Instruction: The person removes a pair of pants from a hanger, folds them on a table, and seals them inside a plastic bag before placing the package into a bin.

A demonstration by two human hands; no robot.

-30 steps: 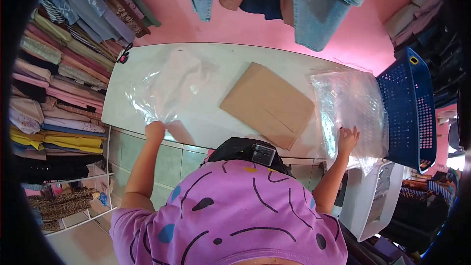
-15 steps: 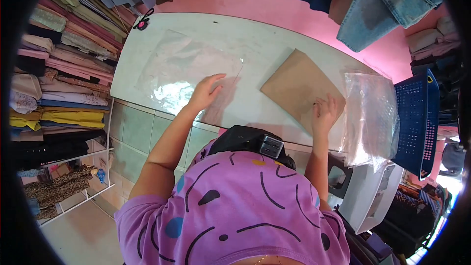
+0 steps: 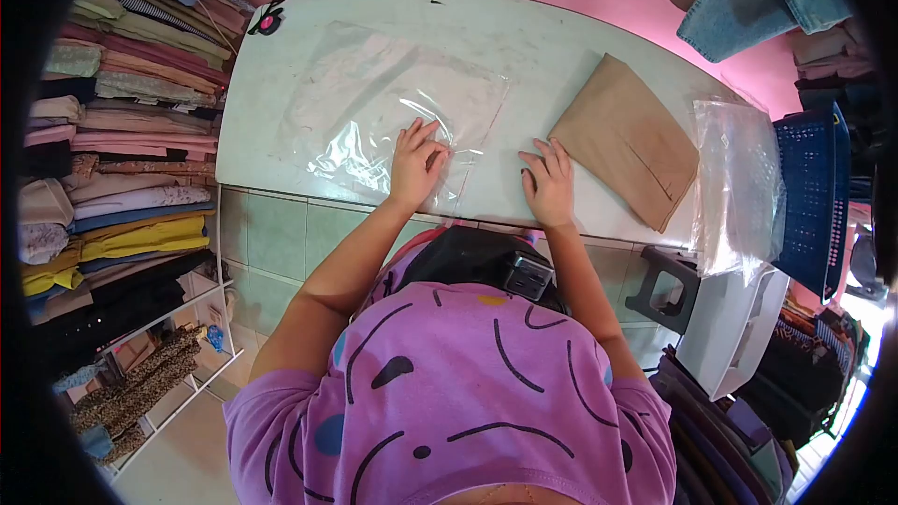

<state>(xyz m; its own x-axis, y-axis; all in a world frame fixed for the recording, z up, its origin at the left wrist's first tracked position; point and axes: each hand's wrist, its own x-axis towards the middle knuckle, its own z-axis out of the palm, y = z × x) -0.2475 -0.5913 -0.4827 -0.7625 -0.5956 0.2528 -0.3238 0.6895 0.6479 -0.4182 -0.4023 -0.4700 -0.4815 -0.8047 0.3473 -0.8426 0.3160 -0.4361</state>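
Note:
A clear plastic bag (image 3: pixel 374 84) lies flat on the left half of the white table (image 3: pixel 524 37). On its near right part rests my left hand (image 3: pixel 418 164), its fingers bent and somewhat apart, with nothing gripped. My right hand (image 3: pixel 549 182) is over the table between the bag and a folded tan garment (image 3: pixel 629 140); its fingers are spread and empty, close to the garment's left edge. The garment lies tilted on the right half of the table. Beside it, at the right end, is a stack of clear plastic bags (image 3: pixel 737 187).
A blue basket (image 3: pixel 812 196) stands at the right end of the table. Folded clothes (image 3: pixel 140 140) fill the shelves at the left. A black and pink item (image 3: pixel 268 22) lies at the far left corner. Denim (image 3: pixel 748 0) hangs at the back. A grey stool (image 3: pixel 669 290) stands below.
My right hand has left the tan garment and moved left. My left hand has shifted onto the bag. The view has shifted, and the bag lies closer to the table's middle.

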